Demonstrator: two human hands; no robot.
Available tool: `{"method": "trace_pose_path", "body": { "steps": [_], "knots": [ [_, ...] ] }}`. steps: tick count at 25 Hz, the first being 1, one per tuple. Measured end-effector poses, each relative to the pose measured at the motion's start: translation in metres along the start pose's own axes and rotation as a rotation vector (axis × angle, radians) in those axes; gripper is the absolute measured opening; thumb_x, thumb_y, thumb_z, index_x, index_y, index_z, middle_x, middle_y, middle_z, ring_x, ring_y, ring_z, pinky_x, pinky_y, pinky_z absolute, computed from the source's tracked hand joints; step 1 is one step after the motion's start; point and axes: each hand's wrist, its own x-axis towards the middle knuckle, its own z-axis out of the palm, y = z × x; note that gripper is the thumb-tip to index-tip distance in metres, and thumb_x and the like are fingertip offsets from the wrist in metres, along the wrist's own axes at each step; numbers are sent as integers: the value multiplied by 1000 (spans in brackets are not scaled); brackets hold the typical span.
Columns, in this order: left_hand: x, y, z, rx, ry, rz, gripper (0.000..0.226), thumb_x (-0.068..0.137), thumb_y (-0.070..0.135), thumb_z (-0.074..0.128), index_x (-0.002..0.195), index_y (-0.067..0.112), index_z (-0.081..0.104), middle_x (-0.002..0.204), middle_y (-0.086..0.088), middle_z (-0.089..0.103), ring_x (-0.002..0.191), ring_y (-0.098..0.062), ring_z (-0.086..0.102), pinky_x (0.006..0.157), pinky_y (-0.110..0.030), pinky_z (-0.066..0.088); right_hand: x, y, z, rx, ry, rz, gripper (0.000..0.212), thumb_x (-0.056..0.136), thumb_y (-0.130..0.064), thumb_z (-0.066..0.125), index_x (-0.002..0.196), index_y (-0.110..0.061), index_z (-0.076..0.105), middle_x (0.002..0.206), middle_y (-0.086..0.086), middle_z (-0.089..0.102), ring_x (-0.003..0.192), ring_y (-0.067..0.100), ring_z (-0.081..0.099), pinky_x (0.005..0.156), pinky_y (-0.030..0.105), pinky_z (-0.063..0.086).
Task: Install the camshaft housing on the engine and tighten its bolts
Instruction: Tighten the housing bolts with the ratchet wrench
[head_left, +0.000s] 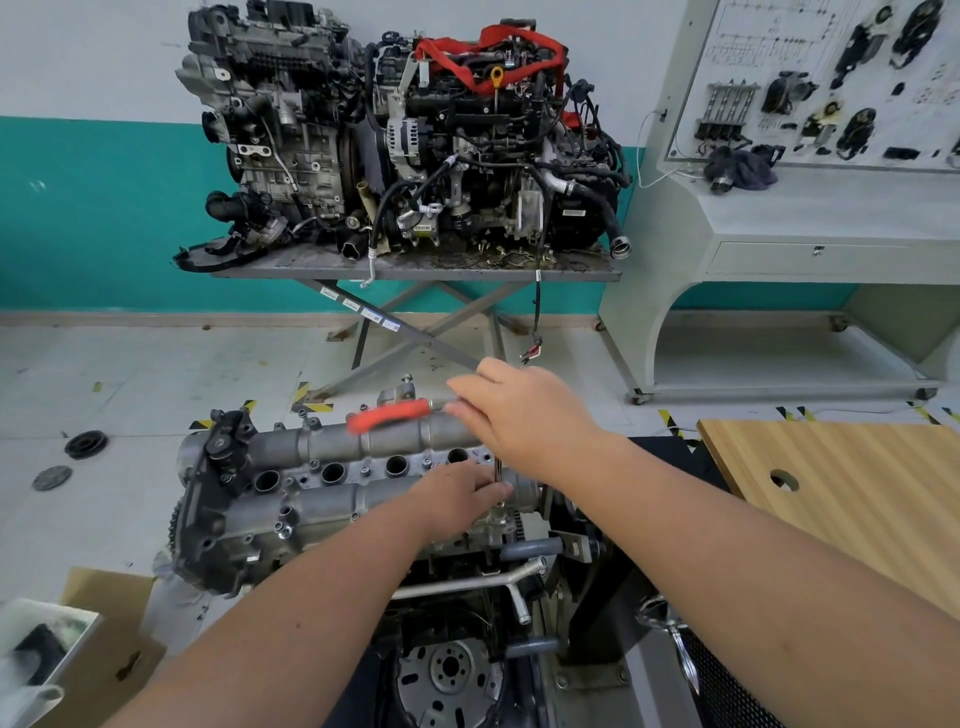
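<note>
The grey camshaft housing (322, 467) lies on top of the engine (447, 582) at centre, with several bolts standing along its edges and middle. My right hand (519, 415) grips the head end of a ratchet wrench with a red handle (387, 415), which points left and is blurred. A thin metal extension (497, 480) runs down from it to the housing's right end. My left hand (462, 493) pinches the lower part of that extension near the socket.
Two other engines (395, 140) stand on a scissor table behind. A white training console (810, 208) is at the right, a wooden board (852, 493) at the near right, a cardboard box (104, 639) at the lower left. Round parts (85, 444) lie on the floor.
</note>
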Motion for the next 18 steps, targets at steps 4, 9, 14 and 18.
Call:
{"method": "trace_pose_path", "body": {
  "steps": [4, 9, 14, 18],
  "knots": [
    [0, -2, 2, -32, 16, 6, 45, 102, 48, 46, 89, 7, 58, 91, -2, 60, 110, -24, 56, 80, -33, 40, 23, -5, -9, 592, -148, 613, 32, 100, -28, 45, 83, -6, 60, 68, 6, 68, 68, 28, 66, 69, 38, 53],
    [1, -1, 0, 21, 17, 39, 44, 101, 50, 45, 96, 12, 65, 96, -9, 64, 88, -22, 61, 86, -45, 51, 8, -14, 4, 1918, 203, 938, 15, 100, -12, 52, 85, -9, 55, 73, 4, 67, 81, 22, 66, 69, 27, 53],
    [3, -3, 2, 20, 17, 42, 44, 102, 50, 45, 100, 10, 65, 99, -11, 63, 91, -24, 61, 86, -45, 50, -6, -12, 25, 1623, 308, 828, 17, 103, -28, 51, 99, -28, 67, 102, -8, 71, 96, 15, 66, 81, 31, 50],
    [4, -6, 3, -15, 32, 27, 32, 101, 42, 47, 91, 17, 64, 95, -8, 66, 86, -19, 61, 70, -31, 46, -13, -21, 35, 1071, 479, 501, 30, 101, -34, 46, 121, -47, 63, 147, -19, 46, 129, -8, 44, 102, 12, 38]
  ]
}}
